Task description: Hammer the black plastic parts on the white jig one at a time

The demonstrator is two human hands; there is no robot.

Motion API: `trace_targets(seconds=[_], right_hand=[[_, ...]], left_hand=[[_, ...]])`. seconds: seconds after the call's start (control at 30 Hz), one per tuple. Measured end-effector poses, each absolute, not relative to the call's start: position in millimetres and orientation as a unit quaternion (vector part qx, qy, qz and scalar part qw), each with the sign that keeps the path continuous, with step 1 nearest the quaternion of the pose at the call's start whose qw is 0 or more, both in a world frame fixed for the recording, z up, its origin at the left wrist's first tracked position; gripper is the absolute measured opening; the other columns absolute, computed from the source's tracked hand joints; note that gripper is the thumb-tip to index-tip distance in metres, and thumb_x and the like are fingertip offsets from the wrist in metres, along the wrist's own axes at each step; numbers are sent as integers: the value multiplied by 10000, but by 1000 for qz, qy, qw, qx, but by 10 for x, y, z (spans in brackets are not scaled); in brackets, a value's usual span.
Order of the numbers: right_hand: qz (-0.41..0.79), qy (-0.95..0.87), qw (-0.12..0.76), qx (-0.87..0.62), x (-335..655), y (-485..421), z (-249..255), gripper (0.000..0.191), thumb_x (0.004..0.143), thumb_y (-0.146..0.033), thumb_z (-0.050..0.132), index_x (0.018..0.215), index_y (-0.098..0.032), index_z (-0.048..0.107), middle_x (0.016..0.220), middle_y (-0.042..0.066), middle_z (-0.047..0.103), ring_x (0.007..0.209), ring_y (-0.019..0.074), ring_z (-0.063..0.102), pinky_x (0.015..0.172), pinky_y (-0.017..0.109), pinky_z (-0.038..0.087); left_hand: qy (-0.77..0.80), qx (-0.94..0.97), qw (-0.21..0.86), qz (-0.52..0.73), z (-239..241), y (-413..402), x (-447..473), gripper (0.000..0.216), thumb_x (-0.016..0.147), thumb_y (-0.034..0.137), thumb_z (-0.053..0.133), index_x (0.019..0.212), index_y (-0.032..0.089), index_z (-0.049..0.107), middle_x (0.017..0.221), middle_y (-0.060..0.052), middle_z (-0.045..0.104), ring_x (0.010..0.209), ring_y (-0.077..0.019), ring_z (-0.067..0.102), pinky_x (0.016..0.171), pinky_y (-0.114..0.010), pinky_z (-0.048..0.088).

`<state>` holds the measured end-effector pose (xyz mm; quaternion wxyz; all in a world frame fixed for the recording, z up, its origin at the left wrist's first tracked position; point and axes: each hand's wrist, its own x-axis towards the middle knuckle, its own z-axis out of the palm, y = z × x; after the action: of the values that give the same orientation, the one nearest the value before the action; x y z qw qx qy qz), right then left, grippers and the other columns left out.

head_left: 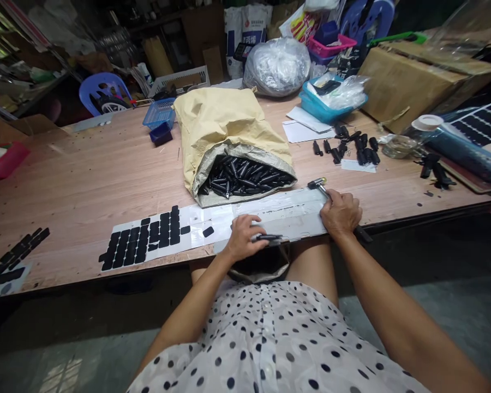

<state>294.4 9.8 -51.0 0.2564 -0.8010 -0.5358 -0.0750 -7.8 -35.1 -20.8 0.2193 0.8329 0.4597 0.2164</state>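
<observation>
At the front edge of the table (118,158), slim black parts (270,237) are held by the left hand (244,238) — back upward, fingers curled; nearby, a hammer (323,189) is gripped by the right hand (342,213) — fingers wrapped round, forearm (382,289) slanted inward.

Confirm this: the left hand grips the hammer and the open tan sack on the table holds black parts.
Wrong hand: the head view shows the hammer in the right hand, not the left hand. The open tan sack on the table does hold black parts.
</observation>
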Motion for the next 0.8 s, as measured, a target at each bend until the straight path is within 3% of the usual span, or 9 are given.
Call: trace_targets(seconds=[0.23, 0.3, 0.4, 0.53, 0.63, 0.8], right_hand=[[-70, -527, 260, -806, 2900, 98, -471, 357, 896, -176, 512, 1146, -204, 766, 997, 149, 616, 905, 277, 477, 686, 368, 262], [-69, -527, 260, -806, 2893, 98, -470, 357, 894, -175, 511, 1140, -202, 768, 990, 149, 611, 899, 276, 473, 685, 370, 265], [-72, -530, 264, -802, 2892, 101, -484, 346, 890, -179, 518, 1131, -204, 765, 978, 143, 601, 893, 272, 468, 684, 367, 266], [-77, -532, 266, -800, 2886, 108, -503, 339, 894, -187, 523, 1134, -204, 762, 972, 141, 597, 895, 273, 470, 686, 362, 261], [-71, -529, 262, -804, 2871, 111, -500, 349, 900, -179, 514, 1137, -200, 769, 978, 148, 609, 902, 278, 482, 684, 358, 256], [-67, -529, 258, -806, 2839, 107, -469, 360, 906, -179, 513, 1161, -210, 765, 998, 151, 626, 926, 286, 497, 697, 356, 271]], left_hand=[[423, 867, 190, 183, -394, -921, 28, 331, 768, 340, 862, 1092, 310, 802, 1527, -96, 564, 1378, -380, 464, 1127, -570, 389], [453, 848, 184, 206, -373, -857, 36, 386, 771, 364, 853, 1148, 316, 786, 1469, -99, 610, 1355, -376, 488, 1120, -570, 407], [553, 770, 161, 276, -238, -474, -70, 295, 867, 343, 746, 1156, 293, 776, 1193, -89, 736, 1149, -307, 615, 1022, -493, 493], [716, 618, 127, 298, 2, 279, -310, 234, 942, 312, 586, 978, 244, 807, 950, -72, 765, 888, -243, 676, 804, -361, 528], [791, 562, 119, 211, 129, 682, -373, 247, 914, 362, 624, 822, 229, 810, 915, -109, 788, 946, -291, 715, 768, -356, 510], [839, 503, 148, 147, 255, 915, -327, 217, 830, 438, 738, 853, 244, 831, 1003, -144, 819, 1030, -344, 740, 804, -398, 522]])
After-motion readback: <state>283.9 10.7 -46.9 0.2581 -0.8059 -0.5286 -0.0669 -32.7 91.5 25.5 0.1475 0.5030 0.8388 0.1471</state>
